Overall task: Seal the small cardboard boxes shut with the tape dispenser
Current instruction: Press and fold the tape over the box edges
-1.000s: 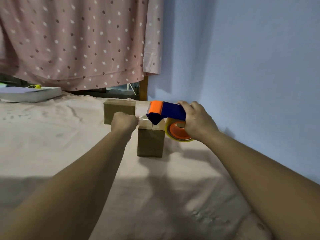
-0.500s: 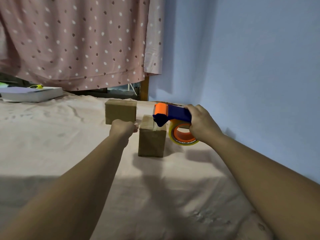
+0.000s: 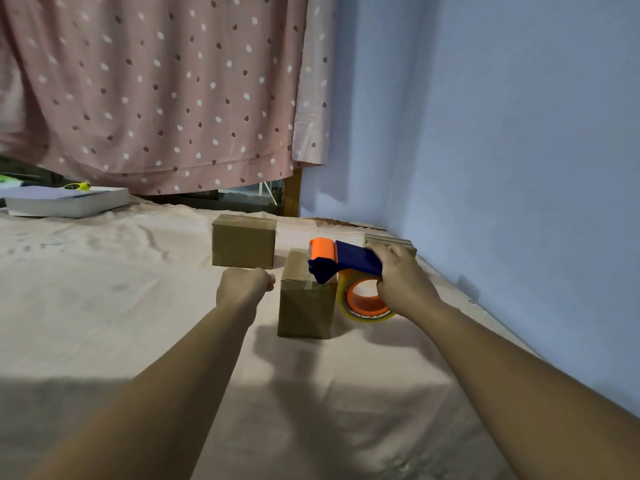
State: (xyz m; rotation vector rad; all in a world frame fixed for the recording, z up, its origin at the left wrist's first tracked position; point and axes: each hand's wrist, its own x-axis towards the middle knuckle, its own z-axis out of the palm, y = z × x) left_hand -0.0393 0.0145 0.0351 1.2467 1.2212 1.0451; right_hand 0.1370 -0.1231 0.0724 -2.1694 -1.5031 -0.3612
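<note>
Small cardboard box (image 3: 306,306), plain brown with glossy tape across its top, stands at frame centre on the wrinkled pink sheet (image 3: 104,306). My right hand (image 3: 405,282) grips the blue-and-orange tape dispenser (image 3: 346,263) at the box's top right corner. My left hand (image 3: 244,285) is fisted, empty, just left of it. Blue wall (image 3: 502,133) right, dotted curtain (image 3: 156,91) upper left.

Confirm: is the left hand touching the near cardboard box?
Apart. The head view shows a thin strip of bedsheet between the knuckles of the left hand and the near cardboard box.
</note>
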